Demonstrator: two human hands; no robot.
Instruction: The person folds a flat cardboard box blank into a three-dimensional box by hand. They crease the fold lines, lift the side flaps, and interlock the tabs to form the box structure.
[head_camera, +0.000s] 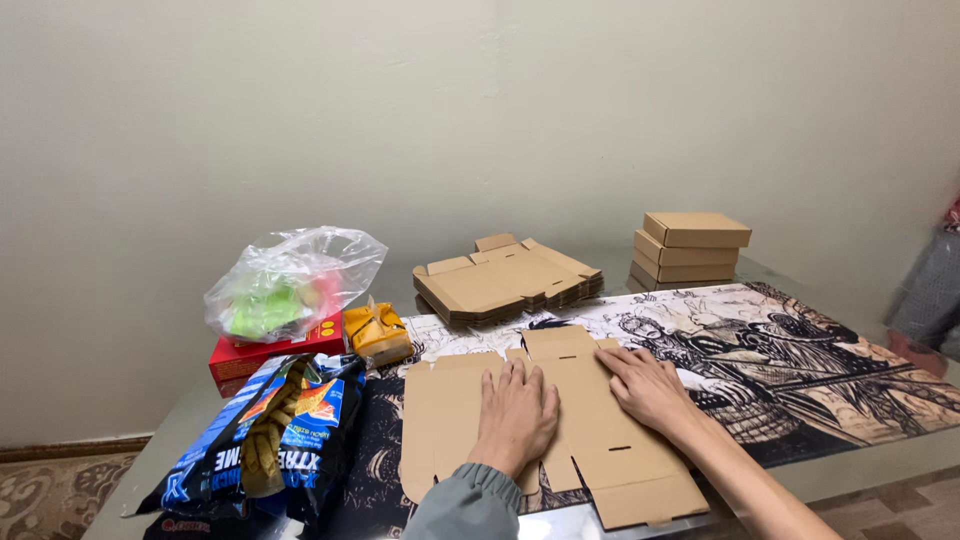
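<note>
Beside a blue snack bag (262, 438), the left hand (516, 415) and right hand (650, 388) lie open-palmed, gripping nothing, on an unfolded cardboard box blank (610, 455) on the printed table mat (800, 370); firm pressure along the score lines would likely keep creases straight
</note>
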